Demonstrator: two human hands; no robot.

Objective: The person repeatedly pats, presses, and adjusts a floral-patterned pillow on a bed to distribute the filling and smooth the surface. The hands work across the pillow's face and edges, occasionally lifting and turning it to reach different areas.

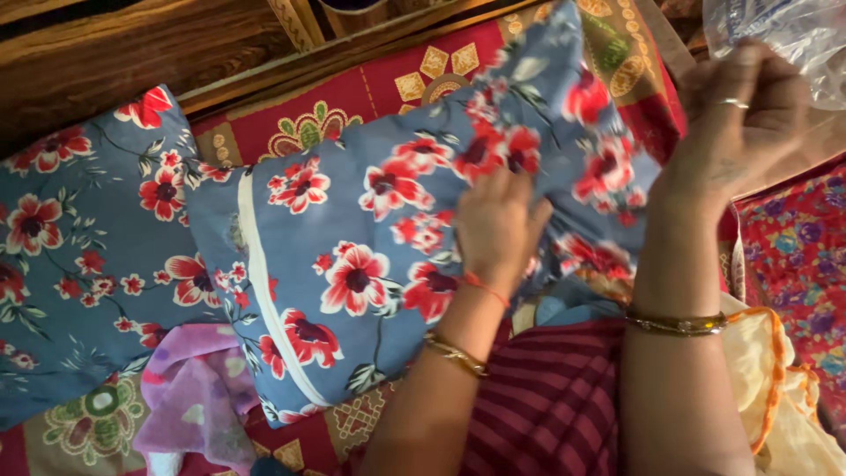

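Observation:
A pillow in a blue cover with red flowers (pixel 352 264) lies across a red patterned bedspread (pixel 388 84). My left hand (pixel 495 225) presses on the cover near its right part, fingers bunched into the cloth. My right hand (pixel 736 119) is raised at the upper right, fingers closed around the far end of the same blue floral cover, just below a clear plastic bag (pixel 793 35). A ring shows on one finger and bangles on both wrists. The cover's white-edged end (pixel 264 291) points to the left.
A second blue floral pillow (pixel 79 247) lies at the left. A pink and purple cloth (pixel 198 392) sits at the bottom left. Dark wooden furniture (pixel 132 44) runs along the top. Maroon striped cloth (pixel 555 397) and yellow cloth (pixel 775 388) lie near my arms.

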